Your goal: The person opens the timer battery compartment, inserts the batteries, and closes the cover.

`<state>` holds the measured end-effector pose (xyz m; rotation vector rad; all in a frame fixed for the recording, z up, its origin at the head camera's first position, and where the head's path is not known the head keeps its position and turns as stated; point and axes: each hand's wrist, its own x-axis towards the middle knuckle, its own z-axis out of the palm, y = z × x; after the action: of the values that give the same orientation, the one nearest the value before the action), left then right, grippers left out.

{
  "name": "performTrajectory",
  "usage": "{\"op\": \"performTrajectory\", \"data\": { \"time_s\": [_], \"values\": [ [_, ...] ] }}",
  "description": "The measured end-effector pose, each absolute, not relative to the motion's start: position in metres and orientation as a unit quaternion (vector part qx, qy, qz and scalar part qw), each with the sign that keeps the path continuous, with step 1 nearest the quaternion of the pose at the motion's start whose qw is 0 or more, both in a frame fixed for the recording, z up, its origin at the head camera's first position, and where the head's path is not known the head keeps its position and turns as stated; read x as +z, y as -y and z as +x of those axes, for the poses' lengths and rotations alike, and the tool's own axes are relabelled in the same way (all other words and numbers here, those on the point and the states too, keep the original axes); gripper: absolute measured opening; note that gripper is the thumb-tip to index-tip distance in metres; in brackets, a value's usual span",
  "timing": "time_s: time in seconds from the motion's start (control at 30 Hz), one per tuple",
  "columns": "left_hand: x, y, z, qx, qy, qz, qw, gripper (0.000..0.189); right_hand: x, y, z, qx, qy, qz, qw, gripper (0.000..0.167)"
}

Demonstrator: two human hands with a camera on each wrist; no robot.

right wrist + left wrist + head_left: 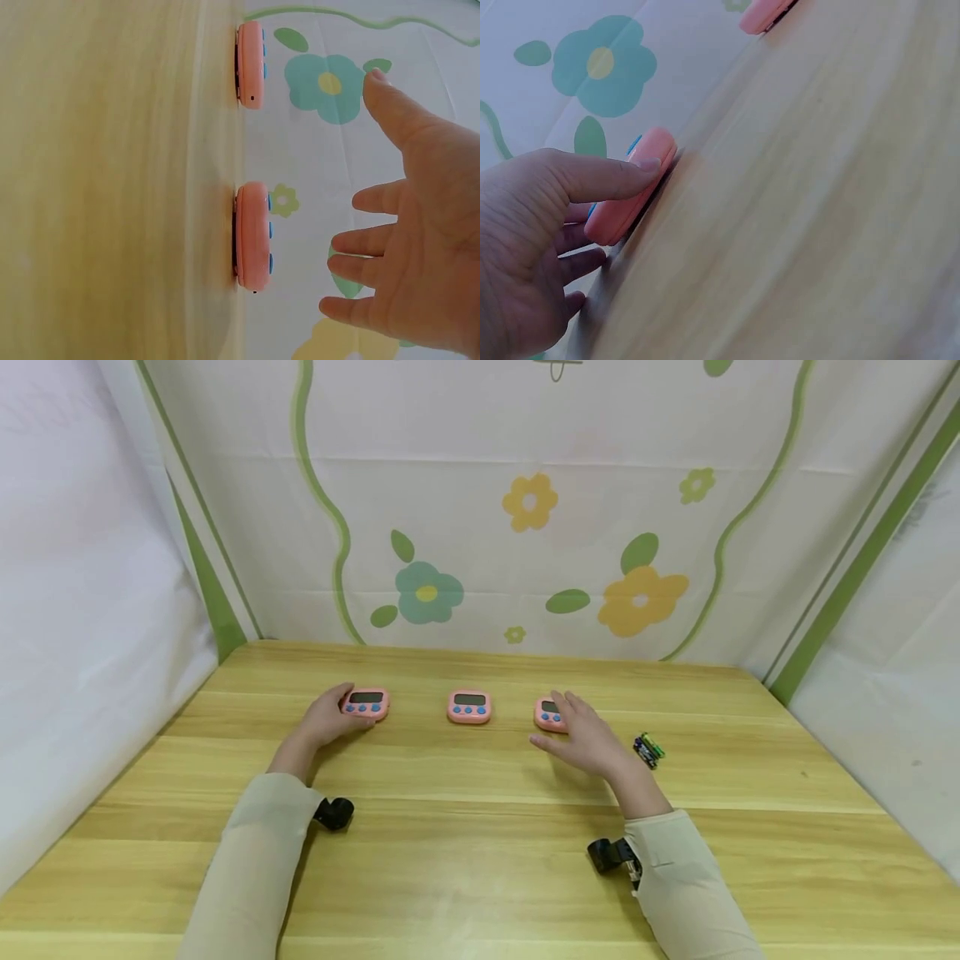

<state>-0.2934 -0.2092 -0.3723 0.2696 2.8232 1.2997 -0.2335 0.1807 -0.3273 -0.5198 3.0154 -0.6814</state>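
Three pink digital timers with grey screens and blue buttons lie in a row on the table. At the left timer (365, 703), my left hand (327, 718) pinches the case between thumb and fingers; in the left wrist view the thumb presses the near side of that timer (634, 199). The middle timer (469, 707) lies untouched. Over the right timer (550, 716) hovers my right hand (592, 742), partly covering it. The right wrist view has this hand (427, 225) with fingers spread and nothing held, apart from the timers.
A few small batteries (648, 750) lie together to the right of my right hand. The wooden table (465, 877) meets a white cloth backdrop (465, 510) printed with flowers at its far edge. Cloth panels stand at both sides.
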Motion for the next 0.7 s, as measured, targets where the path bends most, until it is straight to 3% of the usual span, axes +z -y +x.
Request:
{"op": "performTrajectory", "data": {
  "time_s": [0.43, 0.7],
  "values": [
    [-0.3738, 0.2096, -0.2915, 0.407, -0.907, 0.107, -0.018, 0.058, -0.3288, -0.1811, -0.2377, -0.307, -0.936, -0.172, -0.002, 0.085],
    [-0.3704, 0.2066, -0.2868, 0.434, -0.897, 0.085, 0.008, 0.072, -0.3266, -0.1809, -0.2372, -0.319, -0.936, -0.145, 0.02, 0.087]
  ]
}}
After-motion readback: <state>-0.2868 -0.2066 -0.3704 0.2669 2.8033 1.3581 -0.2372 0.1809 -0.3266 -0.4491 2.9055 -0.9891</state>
